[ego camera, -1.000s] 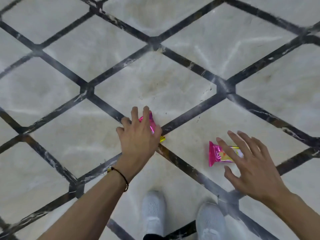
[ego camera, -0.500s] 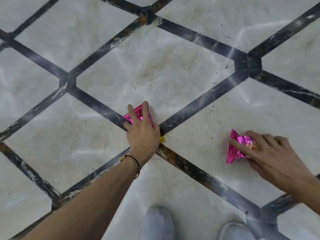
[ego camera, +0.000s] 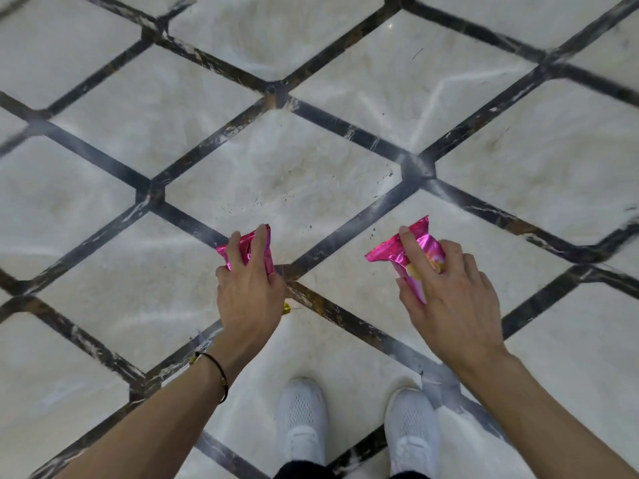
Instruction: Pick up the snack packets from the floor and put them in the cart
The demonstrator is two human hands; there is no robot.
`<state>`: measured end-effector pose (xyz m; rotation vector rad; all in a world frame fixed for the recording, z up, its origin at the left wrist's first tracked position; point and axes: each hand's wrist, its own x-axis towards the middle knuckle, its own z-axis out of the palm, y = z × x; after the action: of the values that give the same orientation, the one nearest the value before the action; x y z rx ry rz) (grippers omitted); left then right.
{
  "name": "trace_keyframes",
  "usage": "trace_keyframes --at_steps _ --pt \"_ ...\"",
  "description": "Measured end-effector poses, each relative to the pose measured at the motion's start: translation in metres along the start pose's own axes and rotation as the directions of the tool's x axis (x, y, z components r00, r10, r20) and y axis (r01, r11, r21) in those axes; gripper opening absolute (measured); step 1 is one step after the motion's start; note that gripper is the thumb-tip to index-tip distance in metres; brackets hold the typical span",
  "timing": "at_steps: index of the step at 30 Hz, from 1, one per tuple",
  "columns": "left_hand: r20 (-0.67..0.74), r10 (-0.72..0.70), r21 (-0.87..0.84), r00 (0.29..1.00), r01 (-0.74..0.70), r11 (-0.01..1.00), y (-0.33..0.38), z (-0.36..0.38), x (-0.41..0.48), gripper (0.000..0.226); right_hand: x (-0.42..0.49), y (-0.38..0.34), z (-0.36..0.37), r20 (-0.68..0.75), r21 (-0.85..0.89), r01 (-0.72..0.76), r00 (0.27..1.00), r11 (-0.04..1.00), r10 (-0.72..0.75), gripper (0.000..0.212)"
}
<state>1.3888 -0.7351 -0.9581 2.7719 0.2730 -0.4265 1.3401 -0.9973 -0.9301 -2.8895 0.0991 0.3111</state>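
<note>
As I look down at the pale marble floor (ego camera: pixel 311 174), each of my hands is clasped round one pink foil packet. My left hand (ego camera: pixel 249 299) has its fingers curled over the left packet (ego camera: pixel 247 248) and its thumb pressed to the packet's right side, so my palm hides most of the wrapper and only the crimped far end shows. A scrap of yellow peeks out below my thumb (whether it belongs to that packet I cannot tell). My right hand (ego camera: pixel 449 299) grips the right packet (ego camera: pixel 394 252), forefinger laid along its top. Its crimped end fans out to the left, and some pale print shows between my fingers. The packets are well apart, and a dark strip (ego camera: pixel 345 236) of the floor pattern runs between them. I cannot tell whether either one touches the floor or is just above it. A thin dark cord (ego camera: pixel 221 375) circles my left wrist. My white shoes (ego camera: pixel 302 413) stand between my forearms at the bottom edge.
</note>
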Motion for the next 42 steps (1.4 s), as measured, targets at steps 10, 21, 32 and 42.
trace_keyframes --at_steps 10,21,32,42 --pt "-0.080 0.215 -0.134 0.973 -0.225 0.965 0.105 -0.242 -0.063 0.078 -0.027 -0.057 -0.239 -0.174 0.152 -0.163 0.967 0.975 0.189 0.074" --pt "-0.272 0.320 -0.001 0.907 -0.333 0.943 0.215 -0.549 -0.171 0.079 -0.099 -0.088 -0.544 -0.392 0.168 -0.223 0.878 0.960 0.273 0.066" --pt "-0.453 0.390 -0.020 0.801 -0.447 0.894 0.288 -0.746 -0.311 0.075 -0.222 -0.108 -0.749 -0.496 0.223 -0.262 0.799 0.939 0.340 0.069" --pt "-0.504 0.507 -0.030 0.700 -0.600 0.799 0.323 -0.816 -0.345 0.078 -0.280 -0.119 -0.834 -0.634 0.264 -0.392 0.618 0.881 0.465 0.065"
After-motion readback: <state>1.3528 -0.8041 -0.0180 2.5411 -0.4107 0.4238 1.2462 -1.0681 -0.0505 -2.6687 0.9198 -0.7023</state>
